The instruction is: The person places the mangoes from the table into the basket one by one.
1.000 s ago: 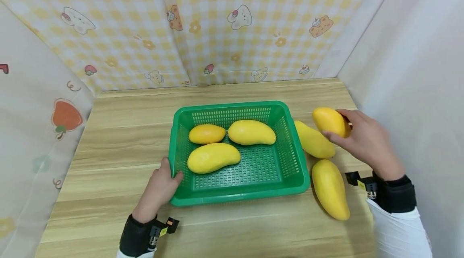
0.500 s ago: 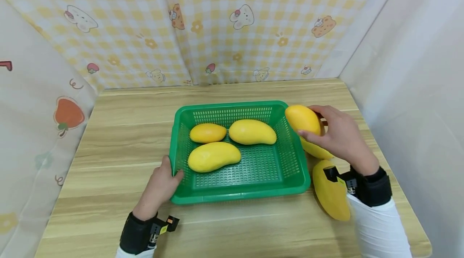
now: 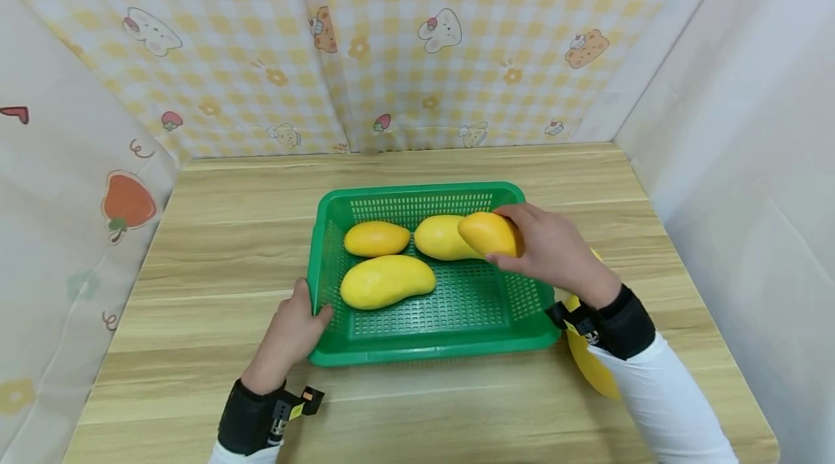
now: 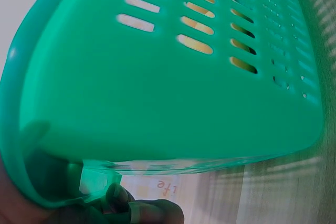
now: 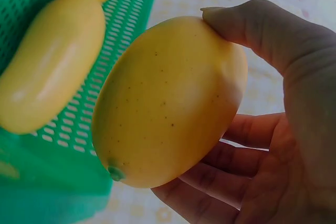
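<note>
My right hand [image 3: 544, 243] holds an orange-yellow mango [image 3: 489, 233] between thumb and fingers, over the right half of the green basket [image 3: 424, 355]. In the right wrist view the held mango [image 5: 170, 103] shows small dark specks and a green stem spot. Inside the basket lie a small orange mango [image 3: 376, 238], a yellow mango [image 3: 446, 238] partly covered by the held one, and a larger yellow mango [image 3: 387, 281]. My left hand [image 3: 290, 326] grips the basket's left rim, thumb on the inner side. The basket wall [image 4: 131, 93] fills most of the left wrist view.
Right of the basket, a yellow mango [image 3: 596, 370] lies on the wooden table [image 3: 417, 413], mostly hidden under my right forearm. Another there is nearly covered by the hand. A checked curtain [image 3: 404, 51] hangs behind, with white cloth [image 3: 750, 123] at the right side.
My right hand has carried the orange-yellow mango leftward, from beyond the basket's right side to over its inside. My left hand keeps its grip on the rim.
</note>
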The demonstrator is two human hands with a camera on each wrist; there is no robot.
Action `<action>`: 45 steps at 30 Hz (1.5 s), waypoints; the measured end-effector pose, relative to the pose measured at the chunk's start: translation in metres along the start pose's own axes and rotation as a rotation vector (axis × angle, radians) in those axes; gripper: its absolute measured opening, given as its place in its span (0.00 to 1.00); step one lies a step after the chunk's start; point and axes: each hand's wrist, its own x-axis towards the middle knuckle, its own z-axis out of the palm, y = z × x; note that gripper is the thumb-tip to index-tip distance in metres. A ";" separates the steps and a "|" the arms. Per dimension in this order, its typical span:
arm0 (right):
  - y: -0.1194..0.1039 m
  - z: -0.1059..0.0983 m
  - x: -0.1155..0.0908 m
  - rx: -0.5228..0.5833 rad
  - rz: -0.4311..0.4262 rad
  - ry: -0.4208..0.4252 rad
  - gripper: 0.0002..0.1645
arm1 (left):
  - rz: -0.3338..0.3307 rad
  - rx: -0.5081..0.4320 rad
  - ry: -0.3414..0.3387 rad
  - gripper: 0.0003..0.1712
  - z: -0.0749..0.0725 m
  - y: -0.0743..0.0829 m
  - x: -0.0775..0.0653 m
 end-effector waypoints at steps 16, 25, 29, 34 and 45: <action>-0.011 0.035 0.015 -0.063 -0.032 -0.136 0.41 | -0.008 0.014 0.006 0.28 0.000 -0.002 0.002; -0.012 0.044 0.015 -0.088 -0.062 -0.201 0.40 | -0.013 0.016 0.004 0.26 -0.001 -0.001 0.002; -0.013 0.046 0.016 -0.103 -0.063 -0.228 0.40 | -0.014 0.008 -0.003 0.26 -0.001 -0.001 0.003; -0.014 0.051 0.017 -0.122 -0.092 -0.241 0.40 | -0.015 0.016 0.003 0.26 -0.001 -0.001 0.003; -0.012 0.059 0.018 -0.165 -0.136 -0.258 0.39 | -0.016 0.044 0.008 0.30 0.001 -0.002 0.005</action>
